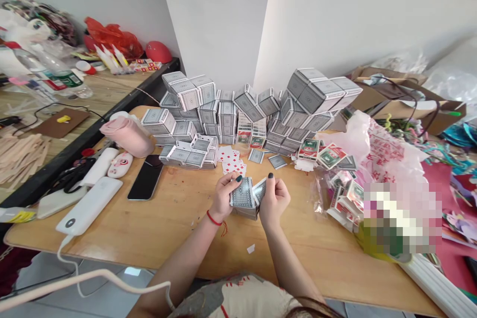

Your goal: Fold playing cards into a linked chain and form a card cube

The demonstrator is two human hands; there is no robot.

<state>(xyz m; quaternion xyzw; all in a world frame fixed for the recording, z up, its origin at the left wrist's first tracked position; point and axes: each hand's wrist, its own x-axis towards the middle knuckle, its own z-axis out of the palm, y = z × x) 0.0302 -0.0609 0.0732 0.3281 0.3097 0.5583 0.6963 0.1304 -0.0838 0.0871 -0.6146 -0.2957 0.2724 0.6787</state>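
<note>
My left hand (223, 198) pinches a grey-blue patterned playing card (242, 193) between thumb and fingers. Close beside it, my right hand (274, 200) grips another playing card (260, 192), which sits at a slant to the first. Under these cards, partly hidden by them, is a box-shaped piece (249, 212) covered in the same pattern. Whether the hands also touch that piece, I cannot tell. Face-up red-suit cards (231, 160) lie beyond my left hand, and loose face-down cards (277, 161) lie further on. Behind them rise stacks of card-covered blocks (228, 114).
On the left are a phone (145, 177), a white power bank (89, 206) with a cable, and a pink rolled item (128, 134). To the right lie opened card boxes (350, 196) and a crumpled plastic bag (387, 154). A wall stands behind the wooden table (149, 231).
</note>
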